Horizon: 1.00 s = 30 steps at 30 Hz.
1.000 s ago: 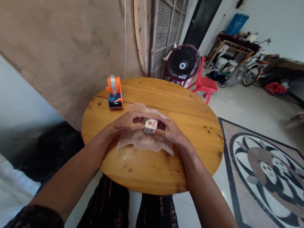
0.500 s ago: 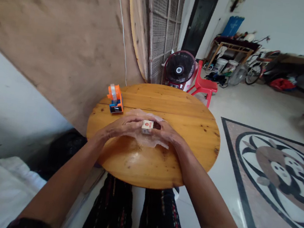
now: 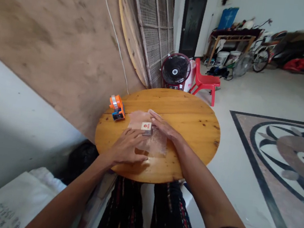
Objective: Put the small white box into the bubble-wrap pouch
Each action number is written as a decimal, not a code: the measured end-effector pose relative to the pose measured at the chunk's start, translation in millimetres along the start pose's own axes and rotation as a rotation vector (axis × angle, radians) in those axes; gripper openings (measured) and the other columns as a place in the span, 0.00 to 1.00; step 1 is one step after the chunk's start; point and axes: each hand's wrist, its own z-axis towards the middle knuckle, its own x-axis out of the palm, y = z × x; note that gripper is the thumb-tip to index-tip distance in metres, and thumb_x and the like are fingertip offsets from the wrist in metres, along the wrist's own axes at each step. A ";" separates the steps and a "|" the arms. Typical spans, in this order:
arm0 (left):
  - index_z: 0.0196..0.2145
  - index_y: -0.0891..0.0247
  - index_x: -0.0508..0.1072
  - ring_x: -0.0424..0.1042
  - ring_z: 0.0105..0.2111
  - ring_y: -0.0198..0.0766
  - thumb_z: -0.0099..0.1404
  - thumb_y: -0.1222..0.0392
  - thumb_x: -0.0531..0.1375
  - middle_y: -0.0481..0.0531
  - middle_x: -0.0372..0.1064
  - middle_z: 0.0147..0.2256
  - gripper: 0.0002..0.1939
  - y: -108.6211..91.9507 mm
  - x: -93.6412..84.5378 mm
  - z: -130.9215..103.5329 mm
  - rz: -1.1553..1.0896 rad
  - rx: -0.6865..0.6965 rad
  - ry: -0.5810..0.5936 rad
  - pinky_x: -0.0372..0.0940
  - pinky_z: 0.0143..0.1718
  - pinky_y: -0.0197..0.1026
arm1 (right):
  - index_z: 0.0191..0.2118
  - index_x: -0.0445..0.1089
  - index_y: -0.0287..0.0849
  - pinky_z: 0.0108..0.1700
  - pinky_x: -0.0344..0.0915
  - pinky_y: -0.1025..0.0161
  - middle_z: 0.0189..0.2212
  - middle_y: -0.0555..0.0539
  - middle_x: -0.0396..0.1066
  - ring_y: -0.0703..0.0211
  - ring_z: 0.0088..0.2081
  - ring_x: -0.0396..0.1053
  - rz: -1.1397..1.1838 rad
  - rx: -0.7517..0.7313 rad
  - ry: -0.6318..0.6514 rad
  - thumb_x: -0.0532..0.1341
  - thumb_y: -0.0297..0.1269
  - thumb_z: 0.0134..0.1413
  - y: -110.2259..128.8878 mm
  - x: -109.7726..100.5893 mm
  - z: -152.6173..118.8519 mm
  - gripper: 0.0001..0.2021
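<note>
A small white box with red print [image 3: 146, 127] sits on a sheet of clear bubble wrap [image 3: 157, 143], which lies on the round wooden table [image 3: 197, 116]. My left hand [image 3: 129, 146] is just in front and to the left of the box, fingers spread, thumb apart; whether its fingertips touch the box I cannot tell. To the right of the box, my right hand [image 3: 163, 125] lies on the wrap with its fingers stretched out. Neither hand holds anything.
An orange and blue tape dispenser [image 3: 117, 107] stands at the table's left edge. Behind the table are a fan [image 3: 175, 70] and a red plastic chair [image 3: 206, 81]. A brown board [image 3: 53, 32] leans along the left wall.
Both hands have let go of the box. My left hand has drawn back toward me and spread; my right hand has flattened on the wrap. The wrap lies flatter, and the camera view has shifted.
</note>
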 end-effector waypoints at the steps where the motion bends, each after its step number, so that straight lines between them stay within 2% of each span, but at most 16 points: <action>1: 0.56 0.55 0.68 0.61 0.58 0.56 0.54 0.44 0.66 0.58 0.62 0.60 0.34 -1.9 2.3 -2.2 0.015 -0.009 -0.001 0.52 0.61 0.61 | 0.68 0.51 0.52 0.68 0.46 0.51 0.70 0.50 0.45 0.54 0.68 0.48 0.024 0.008 0.004 0.53 0.56 0.61 -1.9 0.3 0.8 0.32; 3: 0.52 0.59 0.71 0.63 0.57 0.59 0.55 0.47 0.66 0.62 0.64 0.58 0.29 -4.4 9.3 -4.6 0.050 -0.051 -0.017 0.50 0.61 0.64 | 0.68 0.50 0.52 0.67 0.49 0.51 0.70 0.50 0.43 0.53 0.68 0.49 0.055 0.026 0.001 0.53 0.57 0.60 -5.3 0.8 2.8 0.34; 5: 0.47 0.59 0.74 0.66 0.55 0.56 0.61 0.57 0.61 0.61 0.67 0.56 0.16 -4.9 16.5 -3.0 0.068 -0.080 -0.063 0.54 0.60 0.62 | 0.69 0.47 0.53 0.66 0.51 0.51 0.71 0.51 0.40 0.52 0.67 0.52 0.071 0.044 -0.014 0.53 0.58 0.60 -7.1 1.4 4.1 0.35; 7: 0.40 0.61 0.76 0.69 0.51 0.54 0.64 0.61 0.57 0.60 0.70 0.52 0.09 -2.9 20.7 2.8 0.067 -0.104 -0.122 0.58 0.56 0.60 | 0.69 0.45 0.54 0.66 0.52 0.49 0.71 0.50 0.41 0.51 0.64 0.56 0.083 0.065 -0.030 0.53 0.59 0.60 -6.7 1.6 4.2 0.36; 9: 0.35 0.62 0.76 0.71 0.48 0.52 0.65 0.61 0.56 0.60 0.73 0.48 0.09 2.5 20.7 11.4 0.025 -0.135 -0.170 0.63 0.52 0.57 | 0.70 0.43 0.54 0.65 0.53 0.48 0.70 0.48 0.44 0.50 0.62 0.60 0.098 0.096 -0.035 0.53 0.59 0.59 -5.0 1.2 3.3 0.37; 11: 0.36 0.63 0.75 0.72 0.44 0.48 0.64 0.60 0.57 0.58 0.74 0.42 0.08 11.3 17.3 21.2 -0.051 -0.178 -0.194 0.66 0.49 0.52 | 0.70 0.42 0.54 0.64 0.54 0.46 0.70 0.48 0.44 0.50 0.61 0.61 0.117 0.117 -0.040 0.52 0.60 0.59 -4.2 0.0 2.3 0.37; 15: 0.34 0.62 0.74 0.72 0.42 0.44 0.61 0.57 0.58 0.56 0.73 0.41 0.08 32.5 5.9 39.9 -0.153 -0.220 -0.238 0.68 0.46 0.47 | 0.69 0.47 0.54 0.69 0.43 0.50 0.70 0.51 0.43 0.53 0.68 0.48 0.133 0.050 -0.070 0.51 0.61 0.59 -10.5 -4.0 4.0 0.36; 17: 0.32 0.62 0.74 0.72 0.41 0.44 0.60 0.55 0.59 0.55 0.74 0.38 0.08 41.3 0.2 48.6 -0.167 -0.225 -0.221 0.67 0.45 0.47 | 0.68 0.50 0.52 0.70 0.39 0.51 0.70 0.51 0.45 0.55 0.70 0.43 0.139 0.024 -0.069 0.52 0.61 0.59 -16.1 -5.6 6.6 0.36; 21: 0.30 0.62 0.74 0.71 0.36 0.41 0.59 0.55 0.59 0.52 0.73 0.34 0.09 56.2 -5.7 65.8 -0.224 -0.205 -0.118 0.65 0.39 0.42 | 0.66 0.55 0.52 0.70 0.41 0.51 0.68 0.52 0.49 0.55 0.69 0.44 0.159 0.029 -0.096 0.52 0.61 0.59 -22.1 -6.2 12.1 0.34; 26: 0.26 0.65 0.73 0.65 0.27 0.35 0.58 0.54 0.58 0.47 0.67 0.24 0.11 74.0 -1.7 84.2 -0.341 -0.225 0.060 0.58 0.29 0.36 | 0.57 0.68 0.49 0.66 0.51 0.45 0.58 0.48 0.67 0.48 0.62 0.59 0.213 0.114 -0.104 0.51 0.62 0.58 -11.9 -8.8 13.0 0.29; 30: 0.27 0.65 0.73 0.63 0.26 0.34 0.56 0.52 0.59 0.47 0.67 0.24 0.12 81.9 4.0 91.5 -0.414 -0.226 0.082 0.57 0.28 0.35 | 0.52 0.71 0.49 0.61 0.59 0.44 0.52 0.47 0.73 0.47 0.57 0.66 0.264 0.164 -0.107 0.52 0.64 0.57 1.9 -13.0 7.8 0.29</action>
